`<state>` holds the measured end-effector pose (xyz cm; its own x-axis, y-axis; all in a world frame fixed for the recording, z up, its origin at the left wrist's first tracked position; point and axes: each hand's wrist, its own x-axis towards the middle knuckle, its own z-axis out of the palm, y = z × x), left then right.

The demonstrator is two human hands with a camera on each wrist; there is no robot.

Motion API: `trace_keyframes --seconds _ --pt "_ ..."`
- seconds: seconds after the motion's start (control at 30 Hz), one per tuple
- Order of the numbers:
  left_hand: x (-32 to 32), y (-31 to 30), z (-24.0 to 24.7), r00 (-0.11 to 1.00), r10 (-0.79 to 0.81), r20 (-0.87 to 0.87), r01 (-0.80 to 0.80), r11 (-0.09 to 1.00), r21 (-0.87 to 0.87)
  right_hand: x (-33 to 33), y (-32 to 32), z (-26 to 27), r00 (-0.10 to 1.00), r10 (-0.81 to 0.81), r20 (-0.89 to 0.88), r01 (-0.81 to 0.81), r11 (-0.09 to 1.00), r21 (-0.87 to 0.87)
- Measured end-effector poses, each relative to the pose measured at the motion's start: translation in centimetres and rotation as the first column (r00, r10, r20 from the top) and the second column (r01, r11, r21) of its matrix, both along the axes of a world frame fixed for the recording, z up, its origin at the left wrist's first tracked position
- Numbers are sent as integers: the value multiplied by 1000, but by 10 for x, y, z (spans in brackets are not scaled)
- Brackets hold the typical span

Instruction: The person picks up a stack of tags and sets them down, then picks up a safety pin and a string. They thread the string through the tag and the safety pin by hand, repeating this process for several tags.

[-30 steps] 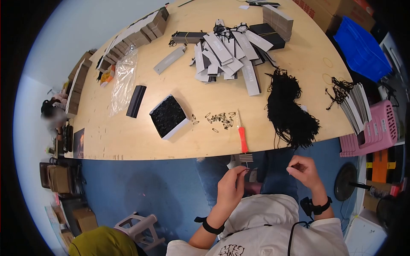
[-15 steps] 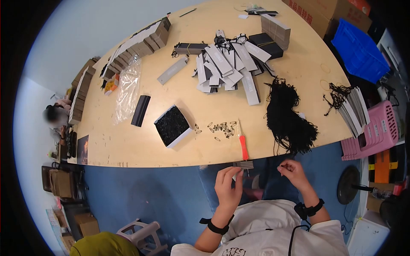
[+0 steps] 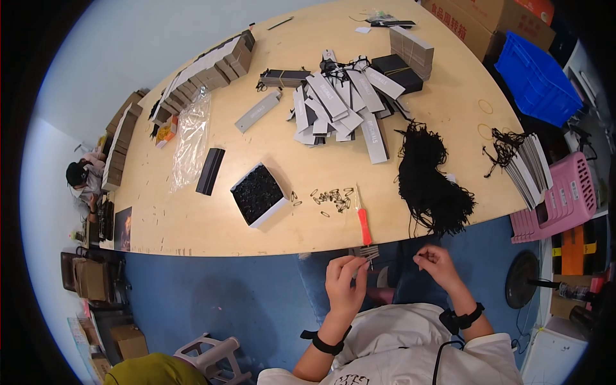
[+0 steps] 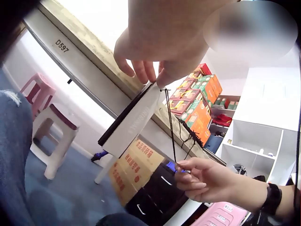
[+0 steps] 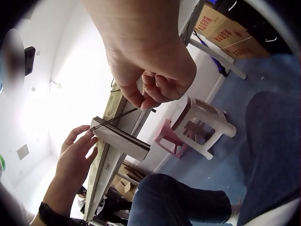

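My left hand holds a small stack of hang tags by one end, just off the table's front edge. The tags have pale printed faces and dark edges. Black cord runs from the held end, stretched straight across to my right hand, whose thumb and fingers pinch it. On the table lie a red-handled awl-like tool, scattered small pin-like clips and a bundle of black cords. A white box full of small black pieces stands to the left.
A heap of grey tags lies mid-table, with banded stacks behind it. More tag stacks line the far left edge. Corded tags lie at the right by a pink basket. A stool stands on the floor.
The head view has tilted, so the table sits lower in it. My right hand has moved left, nearer my left hand. The left hand and tags have come closer to the table edge.
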<state>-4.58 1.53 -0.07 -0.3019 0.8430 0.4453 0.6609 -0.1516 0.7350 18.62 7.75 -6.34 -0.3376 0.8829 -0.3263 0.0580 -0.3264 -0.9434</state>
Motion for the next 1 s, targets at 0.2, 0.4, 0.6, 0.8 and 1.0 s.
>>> trace_keyframes --seconds 0.2,0.4,0.6,0.8,1.0 --pt "1 0 0 1000 7 31 -7 1000 -2 -1 -1 -1 1000 1 -19 -1 1000 -6" --pt "3 -2 1 998 32 54 -30 999 -23 -1 -2 0 1000 1 -22 -2 1000 -16" --pt "2 -3 4 992 26 126 -15 996 -89 -2 -4 0 1000 6 -16 -6 1000 -16" --pt "6 -15 -5 961 -37 273 81 985 -152 -1 -7 14 1000 -7 8 8 998 -61" --pt "6 -24 -7 974 -198 112 214 964 -157 3 -10 15 996 -37 -83 38 999 13"
